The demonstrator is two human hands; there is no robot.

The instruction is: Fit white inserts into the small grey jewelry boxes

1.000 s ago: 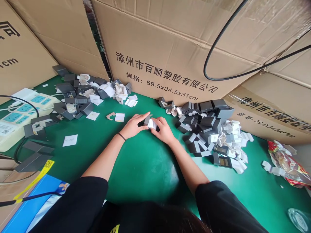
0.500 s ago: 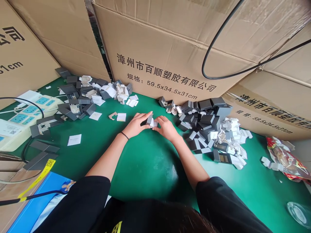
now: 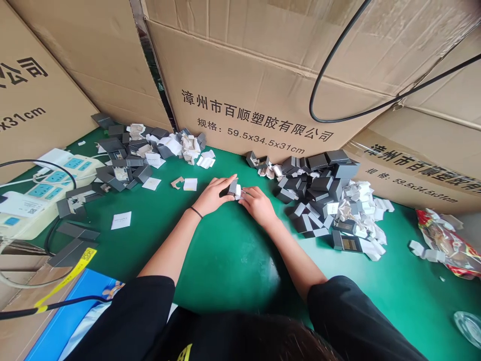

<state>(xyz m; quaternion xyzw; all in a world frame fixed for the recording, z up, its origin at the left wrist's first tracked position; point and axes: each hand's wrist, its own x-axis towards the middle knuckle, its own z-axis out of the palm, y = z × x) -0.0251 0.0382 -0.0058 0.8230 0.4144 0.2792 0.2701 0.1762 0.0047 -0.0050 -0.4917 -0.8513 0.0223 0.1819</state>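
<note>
In the middle of the green table, my left hand grips a small dark grey box between thumb and fingers. A folded white paper piece shows at the box's right side. My right hand has its fingers pinched at that paper piece, partly covering it. Just left of my left hand lie a small white card and a torn brown paper scrap. What is inside the box cannot be seen.
Dark grey boxes and crumpled white papers heap up at the right and far left. A power strip with cables stands at the left edge. Large cardboard cartons wall the back. A red snack bag and a glass dish lie right.
The white paper piece now sits closer against the box, with my right fingers still at it. The whole view has shifted slightly as the head moved.
</note>
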